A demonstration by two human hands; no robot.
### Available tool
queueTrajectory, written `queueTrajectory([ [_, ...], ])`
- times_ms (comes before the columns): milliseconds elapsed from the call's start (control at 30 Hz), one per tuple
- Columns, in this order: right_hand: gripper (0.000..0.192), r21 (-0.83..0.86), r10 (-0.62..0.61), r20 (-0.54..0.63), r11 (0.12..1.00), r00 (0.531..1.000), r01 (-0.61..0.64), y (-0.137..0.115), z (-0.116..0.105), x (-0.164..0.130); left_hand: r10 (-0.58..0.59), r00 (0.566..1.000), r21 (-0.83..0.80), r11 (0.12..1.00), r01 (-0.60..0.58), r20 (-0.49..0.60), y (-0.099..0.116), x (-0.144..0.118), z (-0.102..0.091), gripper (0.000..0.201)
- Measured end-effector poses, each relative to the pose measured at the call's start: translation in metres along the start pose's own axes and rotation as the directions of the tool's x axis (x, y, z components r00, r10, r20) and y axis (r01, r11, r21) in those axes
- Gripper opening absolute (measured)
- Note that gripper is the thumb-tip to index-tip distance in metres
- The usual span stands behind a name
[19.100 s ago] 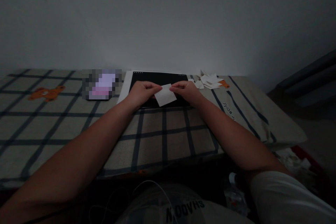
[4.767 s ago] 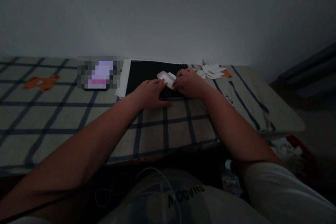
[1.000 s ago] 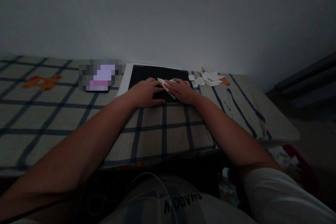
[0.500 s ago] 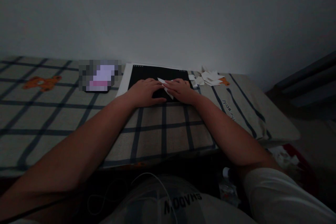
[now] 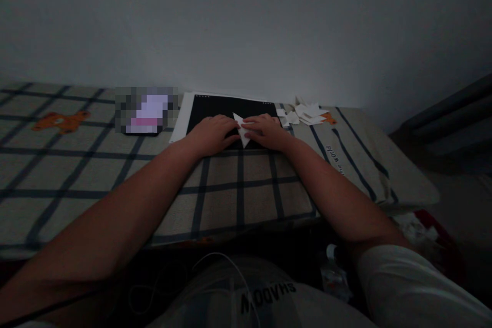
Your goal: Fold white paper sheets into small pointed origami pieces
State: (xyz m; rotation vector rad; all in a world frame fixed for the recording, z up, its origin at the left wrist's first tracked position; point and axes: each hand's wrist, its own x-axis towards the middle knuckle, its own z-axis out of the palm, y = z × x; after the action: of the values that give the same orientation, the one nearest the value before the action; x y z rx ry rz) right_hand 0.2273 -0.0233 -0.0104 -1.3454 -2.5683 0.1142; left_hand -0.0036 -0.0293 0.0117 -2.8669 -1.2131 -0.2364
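A small white folded paper (image 5: 243, 138) lies over the black mat, pointed at its top and bottom ends. My left hand (image 5: 215, 133) holds its left edge, the thumb and fingertips meeting the paper. From the other side, my right hand (image 5: 268, 130) has its fingers closed over the right part of the paper and hides some of it. Beneath both hands is the black mat (image 5: 230, 105), with a white sheet (image 5: 180, 125) showing along its left side.
White paper pieces (image 5: 307, 113) are piled right of the mat. A phone (image 5: 148, 113), blurred out, lies to the left on the checked tablecloth (image 5: 223, 189). Below the table's front edge stand a clear bottle (image 5: 333, 271) and a red container (image 5: 448, 246) with white scraps.
The folded paper has turned and shows more of its white face between the hands. My left thumb has moved up to the paper, and my right fingers have shifted slightly.
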Motion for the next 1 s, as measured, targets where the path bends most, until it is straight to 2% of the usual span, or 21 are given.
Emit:
queueTrajectory([
  [300, 0.048, -0.009, 0.006, -0.024, 1.000, 1.000, -0.006, -0.006, -0.002, -0.001, 0.031, 0.999, 0.035, 0.999, -0.031, -0.004, -0.001, 0.002, 0.002, 0.042],
  [733, 0.062, 0.002, 0.013, -0.006, 1.000, 1.000, -0.013, -0.009, -0.006, -0.002, -0.052, 0.998, 0.067, 0.996, 0.055, -0.041, 0.009, 0.002, 0.004, 0.043],
  [900, 0.046, 0.045, -0.008, 0.037, 0.999, 0.999, 0.006, -0.003, -0.007, -0.002, -0.058, 0.997, 0.059, 0.996, 0.061, -0.053, 0.009, 0.001, 0.005, 0.044],
  [1000, 0.044, 0.038, -0.025, 0.064, 0.999, 0.998, 0.022, 0.002, -0.008, -0.002, -0.068, 0.996, 0.053, 0.996, 0.071, -0.059, 0.010, 0.002, 0.005, 0.043],
])
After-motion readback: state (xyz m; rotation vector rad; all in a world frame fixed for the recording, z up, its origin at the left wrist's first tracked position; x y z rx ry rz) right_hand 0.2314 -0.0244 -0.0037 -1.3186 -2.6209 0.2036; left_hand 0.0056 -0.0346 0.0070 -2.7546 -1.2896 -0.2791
